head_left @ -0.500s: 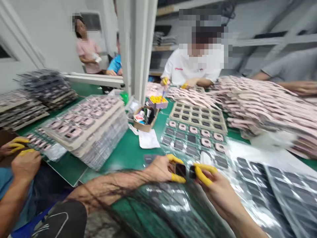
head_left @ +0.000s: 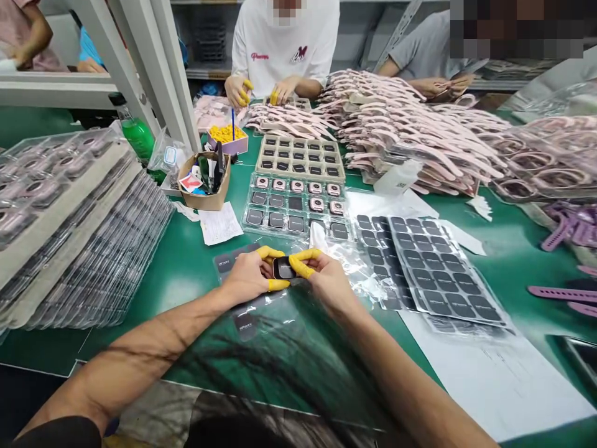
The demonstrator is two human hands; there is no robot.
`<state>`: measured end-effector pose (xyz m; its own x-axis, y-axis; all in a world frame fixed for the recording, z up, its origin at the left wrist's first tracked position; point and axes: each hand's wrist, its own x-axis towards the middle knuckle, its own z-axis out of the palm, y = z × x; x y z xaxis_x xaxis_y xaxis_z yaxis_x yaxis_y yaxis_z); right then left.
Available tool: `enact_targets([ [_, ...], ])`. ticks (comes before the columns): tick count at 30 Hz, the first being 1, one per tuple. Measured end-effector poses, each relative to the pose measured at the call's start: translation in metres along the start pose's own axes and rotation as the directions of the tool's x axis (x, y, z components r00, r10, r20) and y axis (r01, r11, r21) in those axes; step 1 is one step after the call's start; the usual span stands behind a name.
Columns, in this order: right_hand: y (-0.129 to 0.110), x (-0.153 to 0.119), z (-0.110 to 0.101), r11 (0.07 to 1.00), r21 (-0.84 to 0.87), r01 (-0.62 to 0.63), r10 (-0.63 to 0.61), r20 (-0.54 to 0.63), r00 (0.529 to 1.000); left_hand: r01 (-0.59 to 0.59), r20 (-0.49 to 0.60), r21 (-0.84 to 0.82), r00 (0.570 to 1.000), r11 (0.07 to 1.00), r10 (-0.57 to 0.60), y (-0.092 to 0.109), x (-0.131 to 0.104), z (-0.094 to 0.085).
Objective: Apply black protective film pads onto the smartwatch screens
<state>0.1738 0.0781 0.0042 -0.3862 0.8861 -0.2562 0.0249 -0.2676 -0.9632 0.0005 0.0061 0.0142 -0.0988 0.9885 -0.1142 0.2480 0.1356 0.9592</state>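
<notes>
My left hand (head_left: 248, 275), in yellow finger cots, grips a small watch case (head_left: 276, 269) by its side, screen facing up. Over the screen lies a black square film (head_left: 285, 266) with pale print. The thumb and forefinger of my right hand (head_left: 329, 277), also in yellow cots, pinch the film's right edge against the watch; how far it sticks is hidden. A clear sheet with dark printed squares (head_left: 245, 325) lies beneath my hands. Just beyond, a clear plastic tray (head_left: 246, 219) holds pink watches and dark film squares.
Stacked watch trays (head_left: 93, 249) rise at left. A cardboard box of tools (head_left: 205, 198) stands near a green bottle (head_left: 138, 138). Film sheets (head_left: 443, 267) lie at right, before heaped pink straps (head_left: 387, 118). Across the table a co-worker in a white shirt (head_left: 286, 56) handles parts.
The view has swung right and down. My right hand has brought the film from beside the watch onto its screen. The neighbour's hands at left have left the view.
</notes>
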Motion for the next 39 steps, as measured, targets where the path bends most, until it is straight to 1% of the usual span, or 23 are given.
enact_targets([
  [3, 0.005, -0.002, 0.005, 0.999, 0.036, -0.027, 0.028, -0.011, 1.000, -0.003, -0.008, 0.016, 1.000, 1.000, 0.003, -0.001, 0.001, 0.000],
  [6, 0.009, -0.003, 0.008, 0.999, 0.047, -0.021, 0.022, -0.022, 0.999, -0.006, -0.002, 0.031, 1.000, 0.999, 0.006, -0.005, 0.002, 0.000],
  [12, 0.015, 0.000, 0.007, 0.999, 0.045, -0.007, 0.010, -0.056, 0.998, 0.017, 0.038, 0.030, 0.999, 0.999, -0.019, -0.009, 0.005, -0.001],
  [17, 0.015, 0.000, 0.007, 0.999, 0.046, -0.010, 0.013, -0.057, 0.998, 0.010, 0.035, 0.028, 0.999, 1.000, -0.011, -0.011, 0.005, 0.000],
  [20, 0.014, -0.001, 0.009, 1.000, 0.028, -0.012, 0.013, -0.067, 0.998, 0.010, 0.040, 0.009, 0.999, 1.000, -0.010, -0.011, 0.005, 0.000],
  [24, 0.016, -0.001, 0.009, 1.000, -0.027, -0.005, 0.004, -0.048, 0.999, 0.019, 0.033, -0.005, 0.999, 1.000, -0.019, -0.009, 0.005, 0.000],
  [25, 0.017, 0.000, 0.008, 0.999, -0.040, 0.004, -0.006, -0.059, 0.998, 0.025, 0.026, -0.004, 0.999, 1.000, -0.024, -0.009, 0.005, 0.000],
  [27, 0.019, 0.000, 0.005, 0.997, -0.062, 0.044, -0.052, -0.124, 0.991, 0.039, 0.016, -0.014, 0.999, 0.999, -0.039, -0.009, 0.005, 0.001],
  [29, 0.022, 0.001, 0.001, 0.985, -0.120, 0.127, -0.149, -0.206, 0.967, 0.052, 0.001, -0.090, 0.999, 0.995, -0.052, -0.012, 0.005, 0.001],
  [30, 0.024, 0.001, 0.000, 0.965, -0.187, 0.184, -0.223, -0.213, 0.951, 0.052, -0.018, -0.163, 0.998, 0.985, -0.056, -0.013, 0.005, 0.000],
  [31, 0.026, 0.001, -0.001, 0.926, -0.280, 0.255, -0.310, -0.172, 0.935, 0.042, -0.053, -0.244, 0.997, 0.969, -0.056, -0.014, 0.006, -0.001],
  [32, 0.028, 0.001, -0.001, 0.855, -0.391, 0.342, -0.400, -0.077, 0.913, 0.017, -0.101, -0.307, 0.994, 0.951, -0.050, -0.015, 0.007, -0.004],
  [33, 0.030, 0.001, 0.000, 0.747, -0.498, 0.440, -0.475, 0.062, 0.878, -0.020, -0.155, -0.316, 0.987, 0.949, -0.030, -0.013, 0.010, -0.008],
  [34, 0.032, 0.001, 0.002, 0.611, -0.582, 0.536, -0.518, 0.218, 0.827, -0.060, -0.200, -0.267, 0.980, 0.962, 0.006, -0.011, 0.015, -0.013],
  [35, 0.033, 0.001, 0.004, 0.467, -0.634, 0.616, -0.527, 0.359, 0.770, -0.096, -0.225, -0.174, 0.973, 0.980, 0.055, -0.006, 0.023, -0.018],
  [36, 0.035, 0.001, 0.006, 0.340, -0.662, 0.668, -0.520, 0.459, 0.720, -0.128, -0.230, -0.068, 0.967, 0.989, 0.109, 0.001, 0.035, -0.022],
  [37, 0.036, 0.001, 0.007, 0.244, -0.679, 0.692, -0.510, 0.517, 0.687, -0.154, -0.214, 0.049, 0.963, 0.987, 0.161, 0.008, 0.051, -0.026],
  [38, 0.036, 0.002, 0.009, 0.185, -0.691, 0.699, -0.505, 0.543, 0.671, -0.172, -0.187, 0.151, 0.962, 0.973, 0.199, 0.016, 0.070, -0.028],
  [39, 0.036, 0.002, 0.009, 0.158, -0.697, 0.699, -0.504, 0.552, 0.664, -0.188, -0.167, 0.232, 0.959, 0.954, 0.230, 0.025, 0.093, -0.029],
])
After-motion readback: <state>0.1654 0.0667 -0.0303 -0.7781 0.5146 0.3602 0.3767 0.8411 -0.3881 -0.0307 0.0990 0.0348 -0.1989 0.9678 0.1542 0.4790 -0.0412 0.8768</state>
